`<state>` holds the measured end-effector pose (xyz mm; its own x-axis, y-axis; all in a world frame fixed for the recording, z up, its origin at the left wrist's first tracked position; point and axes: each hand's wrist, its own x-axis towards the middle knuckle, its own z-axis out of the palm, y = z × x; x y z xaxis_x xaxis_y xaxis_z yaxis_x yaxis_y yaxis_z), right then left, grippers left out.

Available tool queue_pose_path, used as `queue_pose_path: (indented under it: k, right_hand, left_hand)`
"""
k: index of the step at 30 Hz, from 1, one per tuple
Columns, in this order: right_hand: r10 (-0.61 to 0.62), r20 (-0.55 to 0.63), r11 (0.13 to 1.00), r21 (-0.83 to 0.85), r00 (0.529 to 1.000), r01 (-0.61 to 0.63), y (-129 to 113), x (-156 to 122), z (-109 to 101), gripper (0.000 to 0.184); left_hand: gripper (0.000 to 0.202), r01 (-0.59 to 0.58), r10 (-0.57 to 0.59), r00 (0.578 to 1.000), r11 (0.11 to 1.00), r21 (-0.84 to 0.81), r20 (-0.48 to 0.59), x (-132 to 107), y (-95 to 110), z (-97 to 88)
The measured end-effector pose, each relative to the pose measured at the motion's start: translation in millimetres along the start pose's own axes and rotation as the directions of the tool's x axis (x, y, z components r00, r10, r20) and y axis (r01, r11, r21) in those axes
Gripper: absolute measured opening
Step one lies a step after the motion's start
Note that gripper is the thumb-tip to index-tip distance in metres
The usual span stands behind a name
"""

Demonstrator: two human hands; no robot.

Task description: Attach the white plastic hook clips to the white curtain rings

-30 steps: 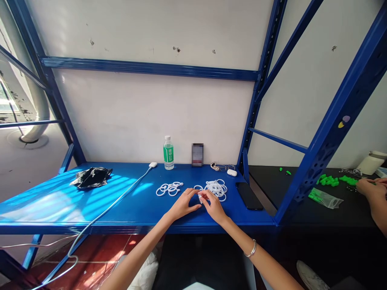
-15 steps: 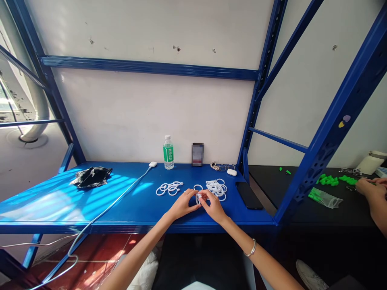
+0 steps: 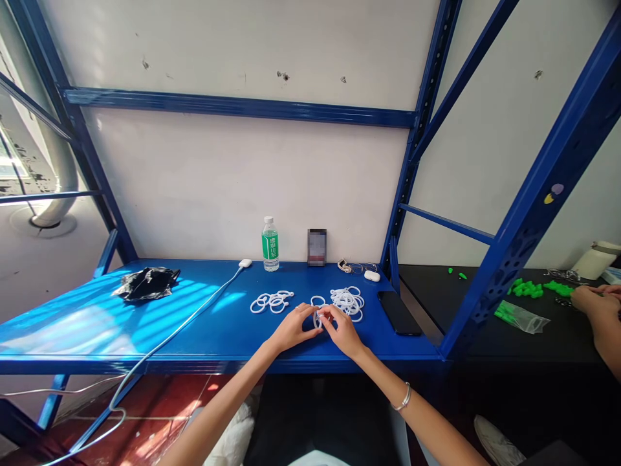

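Blue table [image 3: 218, 340], near side: both hands meet over a white ring [image 3: 315, 320]. Right hand [image 3: 343, 330]: thumb and fingertips nearly together, pinching it. Left hand [image 3: 292, 328]: fingers arched, slight gap to thumb, ring between; cannot tell if they grip. Second ring [image 3: 317, 298] just beyond. Ring pile [image 3: 347, 303] right; smaller ring cluster [image 3: 272, 302] left; black phone [image 3: 399, 314] farther right.

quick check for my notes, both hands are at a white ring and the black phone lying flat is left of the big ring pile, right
Not quite: the head view shows the black phone lying flat to the right of the big ring pile. The left hand and right hand are indeed at a white ring.
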<state>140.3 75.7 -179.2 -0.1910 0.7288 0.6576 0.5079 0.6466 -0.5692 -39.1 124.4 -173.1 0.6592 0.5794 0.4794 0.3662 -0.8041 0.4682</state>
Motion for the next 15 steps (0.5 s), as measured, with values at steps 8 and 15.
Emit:
queue_pose_path:
  k: [8,15]
  right_hand:
    - [0.003,0.004,1.0,-0.001,1.0,-0.003,0.2,-0.5,-0.8,0.013]
    - [0.01,-0.029,1.0,-0.016,1.0,-0.01,-0.6,-0.4,-1.3,0.013]
  left_hand:
    - [0.041,-0.007,0.007,1.0,0.999,0.045,0.006,0.2,-1.4,1.8]
    - [0.042,-0.001,0.0,1.0,0.997,0.08,0.014,0.6,-1.6,3.3]
